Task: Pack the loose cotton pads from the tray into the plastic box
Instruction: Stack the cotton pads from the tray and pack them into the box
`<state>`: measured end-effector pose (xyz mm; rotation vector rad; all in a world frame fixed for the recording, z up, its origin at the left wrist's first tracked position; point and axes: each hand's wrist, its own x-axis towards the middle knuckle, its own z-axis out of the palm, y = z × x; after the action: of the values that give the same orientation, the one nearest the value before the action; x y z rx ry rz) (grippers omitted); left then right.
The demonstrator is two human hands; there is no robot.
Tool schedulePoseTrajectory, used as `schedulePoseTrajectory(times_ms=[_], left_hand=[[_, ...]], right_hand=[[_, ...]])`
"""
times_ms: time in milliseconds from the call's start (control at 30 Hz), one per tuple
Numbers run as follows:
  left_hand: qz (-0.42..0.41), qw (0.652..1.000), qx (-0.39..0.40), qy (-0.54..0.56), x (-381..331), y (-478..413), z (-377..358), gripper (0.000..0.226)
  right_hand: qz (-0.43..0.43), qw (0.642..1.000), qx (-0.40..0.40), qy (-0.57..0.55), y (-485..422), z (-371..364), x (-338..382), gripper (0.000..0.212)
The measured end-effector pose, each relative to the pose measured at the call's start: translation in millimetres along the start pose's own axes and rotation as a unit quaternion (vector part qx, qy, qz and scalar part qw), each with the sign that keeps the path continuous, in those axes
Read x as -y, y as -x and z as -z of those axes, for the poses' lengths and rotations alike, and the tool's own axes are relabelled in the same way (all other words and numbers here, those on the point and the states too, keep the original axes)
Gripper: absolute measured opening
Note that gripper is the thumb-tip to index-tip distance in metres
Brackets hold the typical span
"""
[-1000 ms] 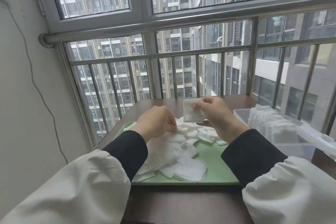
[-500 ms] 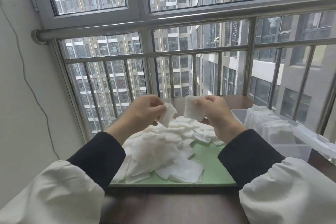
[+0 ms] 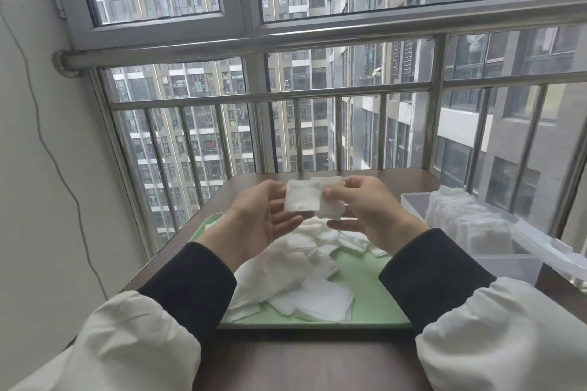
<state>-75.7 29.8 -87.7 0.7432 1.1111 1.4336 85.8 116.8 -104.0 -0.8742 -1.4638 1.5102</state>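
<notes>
My right hand (image 3: 368, 211) pinches a small stack of cotton pads (image 3: 332, 212) above the far edge of the green tray (image 3: 365, 298). My left hand (image 3: 260, 222) meets the front pad (image 3: 301, 199) at its left edge; I cannot tell whether it grips. Loose cotton pads (image 3: 301, 267) lie heaped on the tray. The plastic box (image 3: 508, 267) stands at the right edge of the desk (image 3: 301, 359).

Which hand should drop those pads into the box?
Right. The right hand pinches the held pads, and the plastic box sits on that side, just beyond it. The left hand is farther from the box.
</notes>
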Motion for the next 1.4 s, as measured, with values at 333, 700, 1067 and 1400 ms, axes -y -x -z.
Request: schedulePoseTrajectory(times_ms=[333, 700, 1067, 1400], left_hand=[[-0.13, 0.976, -0.003, -0.172, 3.8, 0.2, 3.7, 0.023], [-0.172, 0.963, -0.008, -0.207, 10.0, 4.0, -5.3, 0.021], [-0.245, 0.925, -0.097, -0.272, 10.4, 19.3, -12.7, 0.034], [-0.233, 0.945, 0.08, -0.217, 17.5, 34.2, -34.9, 0.068]], right_hand=[[0.013, 1.0, 0.011, 0.011, 1.9, -0.2, -0.3, 0.015], [0.041, 0.994, 0.095, -0.04, 13.2, -2.4, 4.9, 0.011], [0.053, 0.991, 0.107, -0.052, 25.5, -7.8, 13.1, 0.019], [0.077, 0.988, 0.109, 0.076, 75.6, 37.5, 49.4, 0.044]])
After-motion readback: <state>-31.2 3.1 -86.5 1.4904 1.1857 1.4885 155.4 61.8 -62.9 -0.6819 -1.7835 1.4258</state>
